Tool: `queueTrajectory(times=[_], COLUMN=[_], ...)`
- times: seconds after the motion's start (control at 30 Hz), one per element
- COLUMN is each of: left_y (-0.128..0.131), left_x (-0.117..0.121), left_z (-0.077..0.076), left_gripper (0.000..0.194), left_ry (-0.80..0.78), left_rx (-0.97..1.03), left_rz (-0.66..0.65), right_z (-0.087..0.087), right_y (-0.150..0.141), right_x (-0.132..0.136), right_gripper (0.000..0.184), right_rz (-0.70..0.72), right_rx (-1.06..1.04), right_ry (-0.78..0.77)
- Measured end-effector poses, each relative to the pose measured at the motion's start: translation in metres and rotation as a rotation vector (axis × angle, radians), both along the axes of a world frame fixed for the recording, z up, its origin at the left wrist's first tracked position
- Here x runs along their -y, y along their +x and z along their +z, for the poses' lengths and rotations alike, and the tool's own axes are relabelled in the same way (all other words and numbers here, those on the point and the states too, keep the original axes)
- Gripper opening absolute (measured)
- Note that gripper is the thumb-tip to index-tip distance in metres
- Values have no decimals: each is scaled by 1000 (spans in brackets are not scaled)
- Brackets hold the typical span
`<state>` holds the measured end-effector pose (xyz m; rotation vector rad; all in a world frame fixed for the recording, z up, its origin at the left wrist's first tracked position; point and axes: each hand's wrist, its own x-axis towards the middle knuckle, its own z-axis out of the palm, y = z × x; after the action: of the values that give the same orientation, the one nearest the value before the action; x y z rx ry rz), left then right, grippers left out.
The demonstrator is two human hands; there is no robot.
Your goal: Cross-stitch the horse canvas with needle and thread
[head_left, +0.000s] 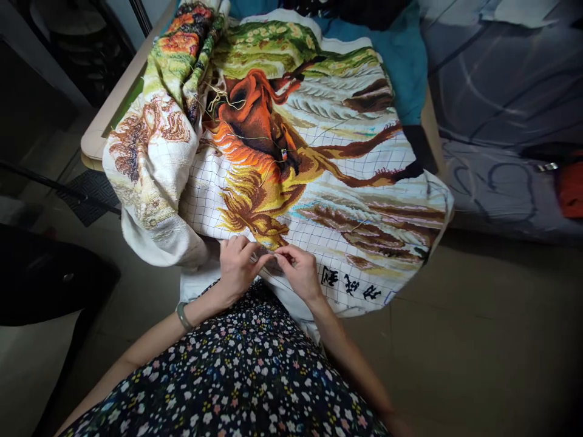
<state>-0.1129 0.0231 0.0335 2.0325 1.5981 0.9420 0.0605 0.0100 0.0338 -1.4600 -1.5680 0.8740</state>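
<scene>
A large cross-stitch cloth (328,206) lies over the table and hangs toward my lap, with an orange and brown horse, a grid of blue lines and black characters stitched on it. At its near edge, just below the horse's yellow head, my left hand (237,267) is closed, thumb and fingers pinched together. My right hand (300,273) pinches close beside it, the fingertips of both hands almost touching. Whatever lies between the fingertips is too small to make out. Loose yellowish threads (225,100) trail across the stitched horse.
The rolled, stitched part of the cloth (155,145) bunches up at the left. Under it shows the table's pale rim (93,142). A teal cloth (405,67) covers the far side. Grey patterned fabric (492,121) spreads at the right, and a dark seat-like shape (50,273) stands at the left.
</scene>
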Motion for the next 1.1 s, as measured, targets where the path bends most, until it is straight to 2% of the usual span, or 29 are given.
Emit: queueTrajectory(times=[0.07,0.17,0.53,0.83,1.1], left_y=[8,14,15,9,3], left_x=[-5,-7,-8,-7,-3], left_z=[-1,-6,-6,-2,2], left_gripper=[18,13,6,8,13], left_ry=[18,31,-16,-64,-75], left_rx=[-147,-239,-271,-46,120], left_rz=[-12,-6,37,2,51], right_z=[0,-2,-7,-18,-21], right_y=[0,3,4,6,10], right_x=[1,2,-1,-6,-5], right_gripper=[14,15,14,14,16], right_rz=[-2,-18,-29,-40,-49], right_rx=[1,-7,-33,-15,2], right_ry=[3,-4,-22,-27,-23])
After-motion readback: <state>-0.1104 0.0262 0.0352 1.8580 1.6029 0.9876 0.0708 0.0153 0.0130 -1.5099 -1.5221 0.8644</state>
